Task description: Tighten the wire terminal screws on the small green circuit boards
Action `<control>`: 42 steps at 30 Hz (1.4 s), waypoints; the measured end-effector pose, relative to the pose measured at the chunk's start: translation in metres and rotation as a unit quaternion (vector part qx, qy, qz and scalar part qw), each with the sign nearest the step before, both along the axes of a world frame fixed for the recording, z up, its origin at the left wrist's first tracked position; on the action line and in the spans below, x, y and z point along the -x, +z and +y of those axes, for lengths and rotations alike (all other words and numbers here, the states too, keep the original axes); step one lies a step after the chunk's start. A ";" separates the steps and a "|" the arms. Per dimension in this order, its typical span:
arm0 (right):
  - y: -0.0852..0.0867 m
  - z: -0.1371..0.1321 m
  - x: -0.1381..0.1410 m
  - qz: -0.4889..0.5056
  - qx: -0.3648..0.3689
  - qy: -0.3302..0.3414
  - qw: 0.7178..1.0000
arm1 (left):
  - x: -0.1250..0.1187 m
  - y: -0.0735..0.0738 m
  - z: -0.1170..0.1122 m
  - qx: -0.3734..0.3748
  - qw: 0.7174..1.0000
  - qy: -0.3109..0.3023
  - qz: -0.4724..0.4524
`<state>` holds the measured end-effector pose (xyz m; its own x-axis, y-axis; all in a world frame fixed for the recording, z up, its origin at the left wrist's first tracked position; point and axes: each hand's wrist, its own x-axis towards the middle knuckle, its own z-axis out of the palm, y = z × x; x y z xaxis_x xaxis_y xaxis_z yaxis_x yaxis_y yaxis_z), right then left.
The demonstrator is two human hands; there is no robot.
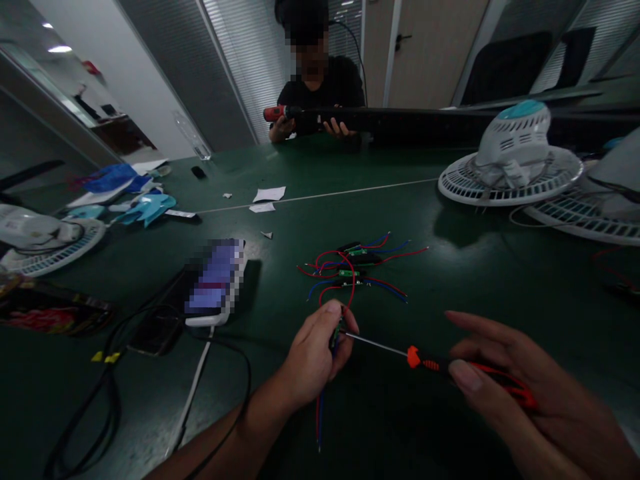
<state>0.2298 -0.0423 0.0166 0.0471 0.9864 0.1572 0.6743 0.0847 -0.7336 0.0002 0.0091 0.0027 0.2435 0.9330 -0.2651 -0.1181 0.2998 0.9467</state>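
Between the thumb and fingers of my left hand (pixel 313 357) is a small green circuit board (pixel 336 335) with red and blue wires, some of them hanging below the hand. My right hand (pixel 520 387) grips a screwdriver (pixel 431 363) by its black and red handle, the thumb pressed on it and the index finger stretched out above. The screwdriver's metal shaft points left, and its tip meets the board at my left fingers. Just beyond, several similar wired circuit boards (pixel 349 273) lie in a group on the green table (pixel 400 207).
At left lie a lit phone (pixel 215 277) on a cable, a dark phone (pixel 157 328) and a can (pixel 50 307). White fan parts (pixel 513 163) stand at right, another (pixel 47 233) at far left. Paper scraps (pixel 269 194) lie farther back. Opposite, a person (pixel 320 80) holds a red power drill (pixel 275 113).
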 end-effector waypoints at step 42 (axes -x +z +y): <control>0.014 0.003 0.004 0.139 0.123 -0.096 0.978 | 0.000 0.001 0.000 0.010 1.000 0.002 0.005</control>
<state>0.2257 -0.0393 0.0305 0.2429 0.9615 -0.1286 0.4319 -0.2259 -0.8732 -0.0001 0.0088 0.0037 0.2370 0.9286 -0.2854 -0.1102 0.3176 0.9418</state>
